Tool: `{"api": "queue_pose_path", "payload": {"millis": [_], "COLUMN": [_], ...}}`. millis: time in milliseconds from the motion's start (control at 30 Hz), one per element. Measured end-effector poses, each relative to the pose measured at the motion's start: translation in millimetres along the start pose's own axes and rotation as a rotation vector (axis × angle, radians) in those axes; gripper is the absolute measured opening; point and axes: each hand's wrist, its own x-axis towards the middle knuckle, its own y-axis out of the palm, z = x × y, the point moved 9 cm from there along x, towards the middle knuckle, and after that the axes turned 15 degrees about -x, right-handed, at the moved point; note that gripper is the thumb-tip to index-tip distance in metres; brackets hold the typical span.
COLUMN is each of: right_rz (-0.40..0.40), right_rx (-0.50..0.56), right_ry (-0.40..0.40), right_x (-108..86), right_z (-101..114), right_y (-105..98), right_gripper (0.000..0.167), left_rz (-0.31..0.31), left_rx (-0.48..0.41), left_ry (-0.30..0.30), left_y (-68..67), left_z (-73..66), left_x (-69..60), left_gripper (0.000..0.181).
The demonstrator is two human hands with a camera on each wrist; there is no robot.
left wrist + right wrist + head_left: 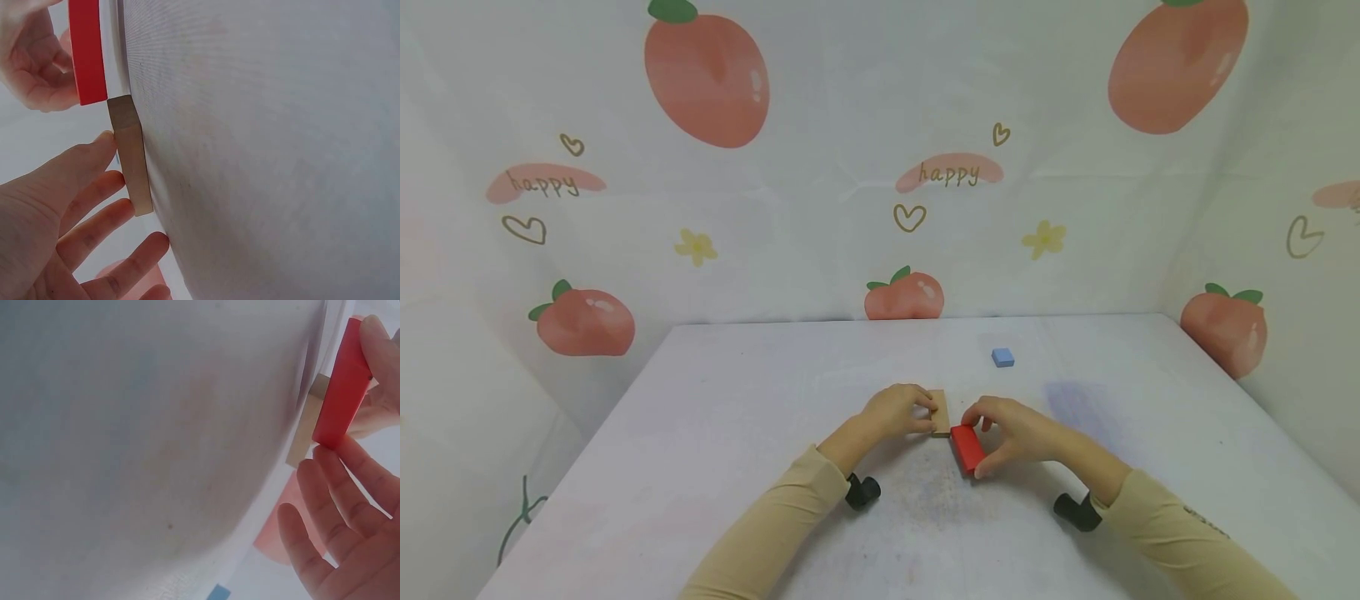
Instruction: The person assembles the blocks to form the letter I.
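Observation:
A flat wooden block (941,414) lies on the white table near the middle. My left hand (895,412) rests beside it, with the thumb and fingertips touching the block's left side and top in the left wrist view. Just to the right, my right hand (1015,429) pinches a red rectangular block (967,450) between thumb and fingertips at its two ends. The red block sits at a slant, its far corner close to the wooden block's near end. In the right wrist view, the red block (342,387) partly hides the wooden block (306,428).
A small blue block (1003,357) lies farther back on the table (760,400), right of the middle. Black devices (862,492) are strapped under both wrists. Behind the table hangs a white cloth (820,242) printed with peaches, hearts and flowers.

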Motion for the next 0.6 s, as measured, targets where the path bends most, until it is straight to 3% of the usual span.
{"api": "queue_pose_path", "payload": {"millis": [600], "right_rz": [0.043], "right_rx": [0.010], "right_ry": [0.022], "right_x": [2.8], "right_z": [7.3], "right_y": [2.6], "right_gripper": [0.054], "left_rz": [-0.005], "left_rx": [-0.014], "left_ry": [0.013], "left_y": [-0.8], "left_z": [-1.4], "left_x": [-0.7], "left_gripper": [0.032]}}
